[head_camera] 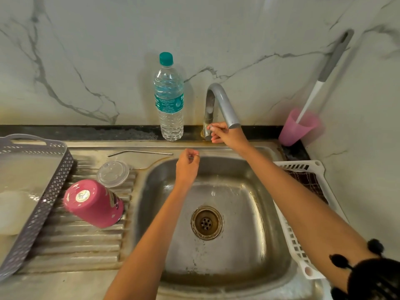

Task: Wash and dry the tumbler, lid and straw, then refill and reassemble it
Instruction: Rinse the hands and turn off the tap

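Note:
The pink tumbler (94, 203) stands upside down on the ribbed drainboard, left of the sink basin (249, 256). Its clear lid (113, 173) lies just behind it. Along the sink's back rim lies the bent metal straw (140, 152). My left hand (187, 167) hovers over the basin's back left corner, its fingers pinched on a thin wire (194, 156) with a small loop; the rest of the wire is too fine to make out. My right hand (225, 135) grips the tap's handle at the base of the tap (220, 102). A faint trickle of water falls into the basin.
A full water bottle (169, 98) with a teal cap stands on the ledge left of the tap. A grey perforated tray (43, 204) sits far left. A white basket (303, 252) holding a dark cloth sits right of the basin. A pink cup (296, 128) holds a long brush.

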### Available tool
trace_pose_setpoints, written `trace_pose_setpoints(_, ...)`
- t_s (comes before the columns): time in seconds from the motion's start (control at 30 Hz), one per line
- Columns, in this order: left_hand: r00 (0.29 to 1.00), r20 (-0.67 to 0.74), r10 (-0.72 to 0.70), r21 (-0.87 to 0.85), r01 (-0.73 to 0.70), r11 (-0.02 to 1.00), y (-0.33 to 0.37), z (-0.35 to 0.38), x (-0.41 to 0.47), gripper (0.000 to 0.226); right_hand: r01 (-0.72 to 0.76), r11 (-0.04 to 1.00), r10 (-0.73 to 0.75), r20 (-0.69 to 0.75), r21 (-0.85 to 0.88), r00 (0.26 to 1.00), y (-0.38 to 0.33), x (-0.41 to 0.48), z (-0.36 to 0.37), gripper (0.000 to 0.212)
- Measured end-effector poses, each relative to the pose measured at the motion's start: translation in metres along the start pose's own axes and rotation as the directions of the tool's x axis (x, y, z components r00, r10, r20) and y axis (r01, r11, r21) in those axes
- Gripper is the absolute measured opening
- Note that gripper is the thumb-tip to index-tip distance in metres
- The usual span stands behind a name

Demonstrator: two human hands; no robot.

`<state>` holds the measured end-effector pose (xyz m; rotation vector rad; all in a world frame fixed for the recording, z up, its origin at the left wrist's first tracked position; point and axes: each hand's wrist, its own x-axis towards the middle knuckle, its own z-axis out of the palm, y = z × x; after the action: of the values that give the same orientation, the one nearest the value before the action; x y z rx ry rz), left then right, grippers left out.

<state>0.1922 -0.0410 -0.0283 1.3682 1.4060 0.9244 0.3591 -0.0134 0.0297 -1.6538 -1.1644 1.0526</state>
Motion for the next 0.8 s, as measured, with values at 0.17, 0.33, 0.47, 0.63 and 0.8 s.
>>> trace_pose_setpoints(0.17, 0.998, 0.035, 0.059, -0.041, -0.058, 0.997, 0.005, 0.002, -0.010, 0.008, 0.021, 1.000, -0.020, -0.043, 0.006, 0.999, 0.004, -0.034, -0.004, 0.023)
trace_pose_setpoints(0.33, 0.992, 0.118, 0.035, -0.368, 0.011, 0.930, 0.005, -0.003, -0.026, 0.015, -0.103, 0.919, 0.104, 0.018, 0.381, 0.994, 0.028, -0.081, -0.007, 0.017)
trace_pose_setpoints(0.47, 0.927, 0.348, -0.138, 0.321, 0.020, 0.947, -0.032, -0.002, -0.028, 0.021, -0.158, 0.793, 0.374, 0.264, -0.589, 0.889, 0.084, -0.105, 0.002, 0.034)
trace_pose_setpoints(0.63, 0.893, 0.385, -0.233, 0.503, 0.009, 0.864, -0.066, -0.002, -0.034, 0.028, -0.055, 0.750, 0.270, 0.230, -0.659, 0.935, 0.092, -0.118, 0.008, 0.035)
trace_pose_setpoints(0.8, 0.959, 0.267, -0.098, 0.345, 0.000, 0.939, -0.051, -0.014, -0.056, 0.015, 0.004, 0.809, 0.164, 0.233, -0.588, 0.958, 0.072, -0.124, 0.024, 0.032)
